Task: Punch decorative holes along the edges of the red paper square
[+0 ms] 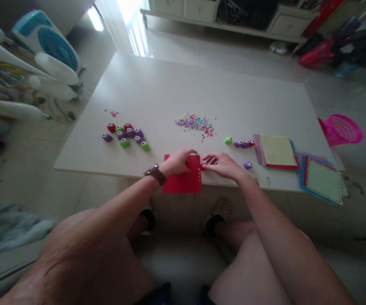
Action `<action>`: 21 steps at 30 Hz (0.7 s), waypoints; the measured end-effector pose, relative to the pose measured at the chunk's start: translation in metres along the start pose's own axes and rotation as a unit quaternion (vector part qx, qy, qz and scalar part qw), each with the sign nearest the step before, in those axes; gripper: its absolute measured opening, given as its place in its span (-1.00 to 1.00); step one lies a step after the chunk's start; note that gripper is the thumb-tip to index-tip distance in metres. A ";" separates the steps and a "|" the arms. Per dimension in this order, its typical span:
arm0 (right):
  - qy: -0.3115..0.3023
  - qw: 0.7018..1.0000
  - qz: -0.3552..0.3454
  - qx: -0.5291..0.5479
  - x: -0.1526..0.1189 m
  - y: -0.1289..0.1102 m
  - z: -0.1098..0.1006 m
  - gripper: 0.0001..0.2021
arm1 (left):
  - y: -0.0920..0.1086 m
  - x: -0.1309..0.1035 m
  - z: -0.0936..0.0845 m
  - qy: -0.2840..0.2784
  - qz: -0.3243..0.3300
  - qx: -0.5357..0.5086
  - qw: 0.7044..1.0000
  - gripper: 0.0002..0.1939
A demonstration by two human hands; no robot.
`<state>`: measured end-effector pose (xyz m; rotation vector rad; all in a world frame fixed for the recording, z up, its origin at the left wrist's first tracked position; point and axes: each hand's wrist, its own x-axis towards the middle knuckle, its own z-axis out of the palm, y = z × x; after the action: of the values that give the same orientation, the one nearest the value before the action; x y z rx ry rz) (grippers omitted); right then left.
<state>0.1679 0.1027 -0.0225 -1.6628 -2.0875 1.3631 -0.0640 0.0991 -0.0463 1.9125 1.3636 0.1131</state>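
A red sheet of paper (181, 182) lies at the table's front edge, its near part jutting over. Small punched holes run down its right side. My left hand (180, 162) rests on the sheet's upper part, thumb and fingers apart. At the right edge of the paper, my right hand (221, 165) grips a small red craft punch (203, 166) between thumb and fingers; the punch meets the paper's edge. Beyond both hands is a pile of tiny coloured paper cutouts (195, 123).
Several purple, green and red punches (130, 132) cluster on the left, near a few pink cutouts (114, 114). More punches (239, 144) lie to the right, beside a stack of coloured paper (278, 150). Sheets with punched borders (324, 180) overhang the front right corner. A pink basket (344, 129) stands beyond.
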 end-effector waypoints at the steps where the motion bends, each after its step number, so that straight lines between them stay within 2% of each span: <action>1: -0.002 1.000 -0.010 0.002 0.001 -0.001 0.001 -0.82 | 0.000 0.000 0.000 0.002 0.000 -0.002 1.000 -0.13; 6: -0.004 0.997 -0.067 -0.038 0.001 -0.005 0.004 -0.85 | -0.001 -0.002 0.000 0.001 0.002 -0.013 1.000 -0.15; 12: 0.118 0.981 -0.006 -0.151 0.000 0.004 -0.010 -0.88 | -0.002 -0.001 0.000 0.002 0.007 -0.008 1.000 -0.14; 16: 0.129 0.972 0.036 -0.191 0.000 0.015 -0.016 -0.88 | -0.001 -0.002 0.001 0.003 0.005 -0.018 1.000 -0.18; 21: 0.137 0.971 -0.019 -0.197 0.000 0.009 -0.011 -0.76 | -0.001 -0.002 0.001 0.000 0.001 -0.019 1.000 -0.16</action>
<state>0.1809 0.1081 -0.0227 -1.8104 -2.3068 0.6838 -0.0654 0.0976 -0.0473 1.8822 1.3511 0.1395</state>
